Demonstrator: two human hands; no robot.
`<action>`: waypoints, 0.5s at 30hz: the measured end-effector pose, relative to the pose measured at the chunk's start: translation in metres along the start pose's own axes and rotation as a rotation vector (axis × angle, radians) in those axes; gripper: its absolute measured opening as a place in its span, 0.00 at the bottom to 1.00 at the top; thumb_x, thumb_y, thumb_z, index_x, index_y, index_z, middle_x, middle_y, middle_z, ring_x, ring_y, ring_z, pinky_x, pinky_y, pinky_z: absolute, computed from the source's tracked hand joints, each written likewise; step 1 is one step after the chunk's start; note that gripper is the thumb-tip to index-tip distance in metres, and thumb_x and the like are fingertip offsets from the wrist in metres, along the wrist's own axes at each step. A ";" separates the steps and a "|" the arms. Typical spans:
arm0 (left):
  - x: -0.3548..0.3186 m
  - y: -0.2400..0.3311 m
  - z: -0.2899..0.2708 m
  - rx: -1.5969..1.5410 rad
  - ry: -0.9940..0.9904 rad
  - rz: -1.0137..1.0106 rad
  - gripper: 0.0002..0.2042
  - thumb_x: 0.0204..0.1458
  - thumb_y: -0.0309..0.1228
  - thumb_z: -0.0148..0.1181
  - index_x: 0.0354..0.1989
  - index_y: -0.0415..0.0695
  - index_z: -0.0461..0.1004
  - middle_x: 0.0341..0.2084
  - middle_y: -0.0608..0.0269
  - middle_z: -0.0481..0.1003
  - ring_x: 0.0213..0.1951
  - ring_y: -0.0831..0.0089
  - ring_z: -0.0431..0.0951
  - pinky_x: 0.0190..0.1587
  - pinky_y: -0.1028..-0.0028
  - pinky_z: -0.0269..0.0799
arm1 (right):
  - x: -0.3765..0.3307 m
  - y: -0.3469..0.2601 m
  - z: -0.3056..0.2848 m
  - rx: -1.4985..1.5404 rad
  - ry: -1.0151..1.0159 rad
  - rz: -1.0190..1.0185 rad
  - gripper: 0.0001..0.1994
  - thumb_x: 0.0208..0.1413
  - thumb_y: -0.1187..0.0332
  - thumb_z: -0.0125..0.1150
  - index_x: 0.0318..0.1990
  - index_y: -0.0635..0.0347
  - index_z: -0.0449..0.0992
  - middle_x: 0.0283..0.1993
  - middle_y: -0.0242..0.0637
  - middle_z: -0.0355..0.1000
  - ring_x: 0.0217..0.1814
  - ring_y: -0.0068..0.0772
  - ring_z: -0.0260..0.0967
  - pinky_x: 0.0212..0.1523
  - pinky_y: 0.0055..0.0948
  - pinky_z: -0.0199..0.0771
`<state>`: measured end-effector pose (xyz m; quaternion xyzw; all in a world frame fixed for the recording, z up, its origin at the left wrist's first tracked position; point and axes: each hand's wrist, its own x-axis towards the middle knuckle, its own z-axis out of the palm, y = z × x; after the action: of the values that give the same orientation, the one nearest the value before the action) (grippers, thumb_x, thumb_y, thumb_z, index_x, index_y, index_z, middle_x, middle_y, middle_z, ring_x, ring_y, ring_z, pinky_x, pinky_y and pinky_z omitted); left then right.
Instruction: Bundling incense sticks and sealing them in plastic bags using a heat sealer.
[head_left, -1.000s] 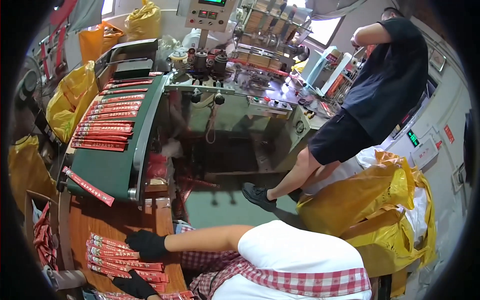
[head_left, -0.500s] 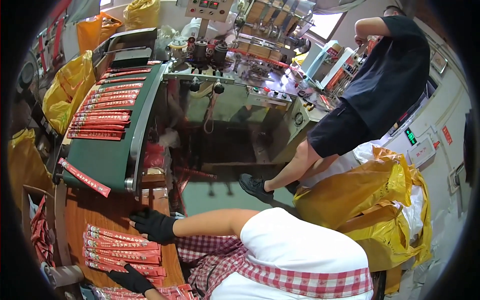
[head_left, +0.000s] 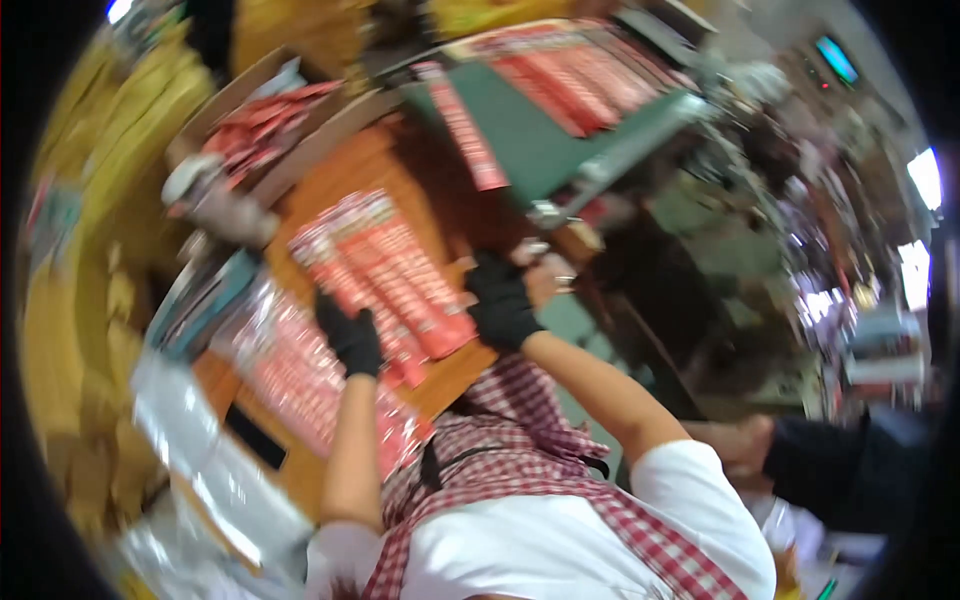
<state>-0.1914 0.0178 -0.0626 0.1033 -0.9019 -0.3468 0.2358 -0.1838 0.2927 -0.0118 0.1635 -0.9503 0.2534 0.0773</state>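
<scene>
With left hand (head_left: 350,338) flat and right hand (head_left: 500,300) curled on the red packets (head_left: 385,270), better squaring edges together gently between both.

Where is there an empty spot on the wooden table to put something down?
Bare wood shows on the wooden table between the row of red packets and the cardboard box. The green conveyor belt also has a bare strip beside its packets. Around the left hand and right hand it is crowded with packets.
</scene>
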 end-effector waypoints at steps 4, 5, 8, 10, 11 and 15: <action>-0.007 0.018 -0.010 0.036 -0.047 0.049 0.34 0.46 0.23 0.60 0.65 0.42 0.57 0.65 0.45 0.57 0.67 0.49 0.54 0.69 0.59 0.51 | -0.007 -0.003 -0.012 -0.251 0.067 -0.040 0.32 0.56 0.58 0.55 0.66 0.59 0.60 0.67 0.50 0.59 0.66 0.56 0.57 0.63 0.48 0.56; -0.007 0.024 -0.017 -0.003 -0.072 0.001 0.32 0.45 0.23 0.59 0.64 0.42 0.59 0.65 0.45 0.57 0.67 0.48 0.55 0.68 0.59 0.51 | -0.007 -0.004 -0.012 -0.223 0.031 -0.008 0.32 0.56 0.58 0.55 0.66 0.60 0.60 0.67 0.49 0.58 0.66 0.55 0.57 0.63 0.48 0.56; 0.006 0.035 -0.030 -0.085 -0.042 -0.078 0.27 0.45 0.23 0.57 0.58 0.41 0.63 0.60 0.45 0.60 0.64 0.48 0.57 0.66 0.58 0.54 | -0.006 -0.009 -0.013 -0.197 0.004 0.000 0.31 0.56 0.59 0.54 0.66 0.61 0.59 0.68 0.50 0.57 0.65 0.54 0.58 0.63 0.47 0.56; 0.007 0.033 -0.031 -0.052 0.026 -0.103 0.27 0.46 0.23 0.57 0.58 0.40 0.62 0.58 0.44 0.61 0.64 0.47 0.57 0.66 0.58 0.55 | -0.002 -0.009 -0.014 -0.226 0.004 -0.024 0.31 0.57 0.60 0.54 0.66 0.61 0.59 0.68 0.50 0.56 0.64 0.55 0.58 0.63 0.47 0.56; 0.006 0.035 -0.031 -0.053 0.019 -0.134 0.27 0.47 0.23 0.56 0.59 0.39 0.61 0.60 0.43 0.59 0.64 0.47 0.56 0.66 0.58 0.55 | -0.002 -0.008 -0.014 -0.207 0.021 -0.044 0.30 0.57 0.60 0.54 0.67 0.60 0.59 0.69 0.49 0.56 0.64 0.55 0.58 0.63 0.47 0.56; 0.000 0.048 -0.027 0.036 -0.016 -0.151 0.28 0.49 0.27 0.58 0.60 0.37 0.58 0.62 0.40 0.55 0.66 0.45 0.54 0.66 0.57 0.54 | -0.002 -0.001 -0.014 -0.241 0.021 -0.063 0.31 0.57 0.58 0.53 0.67 0.60 0.59 0.69 0.48 0.55 0.64 0.55 0.57 0.63 0.47 0.56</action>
<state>-0.1794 0.0379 -0.0125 0.1723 -0.8997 -0.3479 0.1998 -0.1811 0.2996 0.0001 0.1799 -0.9674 0.1367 0.1143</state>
